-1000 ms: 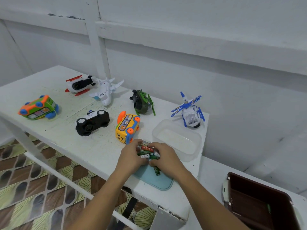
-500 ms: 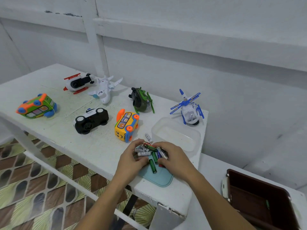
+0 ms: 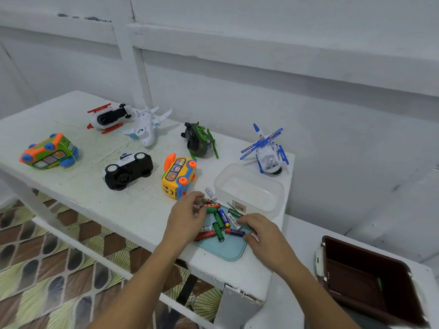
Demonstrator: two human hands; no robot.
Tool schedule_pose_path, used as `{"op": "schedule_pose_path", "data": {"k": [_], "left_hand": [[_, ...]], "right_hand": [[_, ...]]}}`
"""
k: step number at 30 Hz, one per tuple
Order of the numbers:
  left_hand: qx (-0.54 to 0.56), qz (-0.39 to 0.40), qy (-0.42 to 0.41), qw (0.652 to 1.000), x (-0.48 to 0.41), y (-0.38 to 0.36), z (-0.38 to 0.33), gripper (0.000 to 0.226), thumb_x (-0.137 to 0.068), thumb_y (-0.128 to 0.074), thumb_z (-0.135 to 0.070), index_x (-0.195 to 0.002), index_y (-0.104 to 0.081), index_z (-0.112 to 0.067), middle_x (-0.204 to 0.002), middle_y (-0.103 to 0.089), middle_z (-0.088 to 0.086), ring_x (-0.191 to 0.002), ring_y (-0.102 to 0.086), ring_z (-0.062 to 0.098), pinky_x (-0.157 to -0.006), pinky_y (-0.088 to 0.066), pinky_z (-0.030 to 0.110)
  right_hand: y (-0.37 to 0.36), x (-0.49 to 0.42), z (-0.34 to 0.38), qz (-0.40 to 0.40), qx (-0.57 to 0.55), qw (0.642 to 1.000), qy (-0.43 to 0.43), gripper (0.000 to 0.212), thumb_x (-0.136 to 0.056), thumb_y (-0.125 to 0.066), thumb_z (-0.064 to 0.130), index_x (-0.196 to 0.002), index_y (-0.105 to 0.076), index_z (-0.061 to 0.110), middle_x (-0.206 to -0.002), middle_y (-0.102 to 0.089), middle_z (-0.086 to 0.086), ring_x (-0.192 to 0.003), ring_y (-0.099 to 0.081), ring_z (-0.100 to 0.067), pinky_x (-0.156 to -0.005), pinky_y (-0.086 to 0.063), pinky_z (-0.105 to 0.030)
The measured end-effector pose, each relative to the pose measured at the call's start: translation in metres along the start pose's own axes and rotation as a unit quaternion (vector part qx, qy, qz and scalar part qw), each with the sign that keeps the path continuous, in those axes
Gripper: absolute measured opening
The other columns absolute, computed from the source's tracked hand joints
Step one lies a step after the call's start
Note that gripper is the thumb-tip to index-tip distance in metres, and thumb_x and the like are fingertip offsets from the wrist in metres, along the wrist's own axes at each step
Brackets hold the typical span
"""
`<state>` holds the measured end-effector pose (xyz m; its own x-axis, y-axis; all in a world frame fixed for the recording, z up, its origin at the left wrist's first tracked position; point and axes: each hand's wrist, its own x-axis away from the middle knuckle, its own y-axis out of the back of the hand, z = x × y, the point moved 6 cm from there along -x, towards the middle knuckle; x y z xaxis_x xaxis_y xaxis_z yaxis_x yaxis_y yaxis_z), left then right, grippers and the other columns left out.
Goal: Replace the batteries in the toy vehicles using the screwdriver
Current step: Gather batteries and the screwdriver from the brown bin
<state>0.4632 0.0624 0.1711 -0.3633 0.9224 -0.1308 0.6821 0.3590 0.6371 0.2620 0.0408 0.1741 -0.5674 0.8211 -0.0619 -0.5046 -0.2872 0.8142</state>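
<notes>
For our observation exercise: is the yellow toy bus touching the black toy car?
Apart. The head view shows bare table between the yellow toy bus and the black toy car.

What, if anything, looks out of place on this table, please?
The batteries lie loose and crisscrossed on the lid, not in the tub; one white battery sits apart on the table. The car is overturned and the yellow bus lies on its side.

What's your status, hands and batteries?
Left hand and right hand on batteries, grip unclear. Batteries loose on lid, one battery by tub. Tub close behind.
</notes>
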Motion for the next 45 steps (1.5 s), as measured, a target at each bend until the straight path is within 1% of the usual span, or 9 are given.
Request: {"op": "schedule_pose_path", "data": {"k": [6,9,13,20,24,29,35,40,45], "left_hand": [[-0.146,0.024,-0.03,0.988,-0.04,-0.013,-0.016,0.034,-0.098,-0.05,-0.019,-0.131,-0.058,-0.017,-0.125,-0.051,0.014,-0.104,-0.057,0.028,-0.084,-0.048,0.039],[-0.22,0.068,-0.005,0.973,-0.056,-0.023,-0.015,0.034,-0.101,-0.044,-0.021,-0.132,-0.059,-0.017,-0.127,-0.052,0.016,-0.111,-0.055,0.033,-0.087,-0.047,0.039],[-0.241,0.104,0.002,0.965,-0.065,-0.031,-0.015,0.028,-0.097,-0.049,-0.021,-0.118,-0.068,-0.015,-0.116,-0.066,0.013,-0.104,-0.061,0.029,-0.077,-0.052,0.035],[-0.215,0.111,0.018,0.97,-0.067,-0.03,-0.017,0.018,-0.094,-0.056,-0.028,-0.101,-0.065,-0.015,-0.097,-0.069,0.011,-0.089,-0.063,0.025,-0.065,-0.048,0.031],[-0.209,0.146,0.036,0.966,-0.066,-0.035,-0.011,0.013,-0.091,-0.056,-0.034,-0.094,-0.055,-0.021,-0.099,-0.065,0.013,-0.09,-0.06,0.025,-0.065,-0.047,0.031],[-0.159,0.149,0.046,0.975,-0.065,-0.031,-0.01,0.003,-0.086,-0.064,-0.029,-0.088,-0.064,-0.027,-0.1,-0.068,0.004,-0.084,-0.063,0.018,-0.059,-0.048,0.027],[-0.073,0.078,0.031,0.994,-0.058,-0.026,-0.01,0.017,-0.08,-0.077,-0.027,-0.087,-0.063,-0.019,-0.082,-0.063,-0.002,-0.073,-0.059,0.016,-0.055,-0.04,0.025],[-0.029,-0.009,-0.023,0.999,-0.048,-0.022,-0.014,0.014,-0.084,-0.066,-0.007,-0.083,-0.062,-0.021,-0.088,-0.063,0.006,-0.077,-0.056,0.018,-0.061,-0.042,0.027],[0.061,0.004,-0.039,0.997,-0.019,-0.009,-0.02,0.014,-0.088,-0.066,-0.012,-0.081,-0.062,-0.023,-0.084,-0.061,0.003,-0.063,-0.055,0.007,-0.058,-0.044,0.02]], "right_hand": [[0.0,-0.004,0.007,0.004,0.009,1.0,0.007,0.038,-0.091,-0.052,-0.006,-0.122,-0.063,0.011,-0.121,-0.062,-0.006,-0.114,-0.055,-0.017,-0.096,-0.041,-0.019],[0.002,-0.007,0.008,0.002,0.003,1.0,0.002,0.035,-0.091,-0.053,-0.003,-0.122,-0.063,0.012,-0.12,-0.062,-0.004,-0.11,-0.055,-0.015,-0.091,-0.039,-0.014],[0.005,-0.006,0.009,-0.007,-0.008,1.0,0.002,0.034,-0.092,-0.053,-0.002,-0.121,-0.064,0.013,-0.118,-0.064,-0.004,-0.108,-0.056,-0.015,-0.088,-0.036,-0.01],[0.002,-0.007,0.005,-0.003,0.011,1.0,0.0,0.028,-0.094,-0.055,0.002,-0.118,-0.065,0.01,-0.12,-0.063,-0.008,-0.111,-0.056,-0.019,-0.096,-0.041,-0.021],[0.002,-0.007,0.005,-0.007,0.005,1.0,0.001,0.026,-0.093,-0.054,0.0,-0.115,-0.065,0.008,-0.117,-0.063,-0.009,-0.11,-0.056,-0.019,-0.094,-0.041,-0.019],[0.007,-0.008,0.001,-0.027,-0.026,0.999,-0.022,0.034,-0.091,-0.046,-0.008,-0.111,-0.068,0.008,-0.112,-0.065,-0.007,-0.105,-0.058,-0.017,-0.088,-0.04,-0.013],[0.007,-0.009,0.0,-0.032,-0.044,0.998,-0.031,0.034,-0.09,-0.047,-0.008,-0.109,-0.069,0.011,-0.111,-0.066,-0.004,-0.104,-0.058,-0.014,-0.088,-0.041,-0.012],[0.008,-0.009,-0.002,-0.034,-0.052,0.997,-0.033,0.035,-0.091,-0.046,-0.007,-0.109,-0.07,0.012,-0.11,-0.067,-0.003,-0.102,-0.058,-0.012,-0.087,-0.042,-0.013],[0.008,-0.009,-0.003,-0.035,-0.062,0.997,-0.031,0.032,-0.093,-0.048,-0.003,-0.108,-0.07,0.014,-0.109,-0.067,-0.001,-0.1,-0.058,-0.011,-0.087,-0.043,-0.014]]}}
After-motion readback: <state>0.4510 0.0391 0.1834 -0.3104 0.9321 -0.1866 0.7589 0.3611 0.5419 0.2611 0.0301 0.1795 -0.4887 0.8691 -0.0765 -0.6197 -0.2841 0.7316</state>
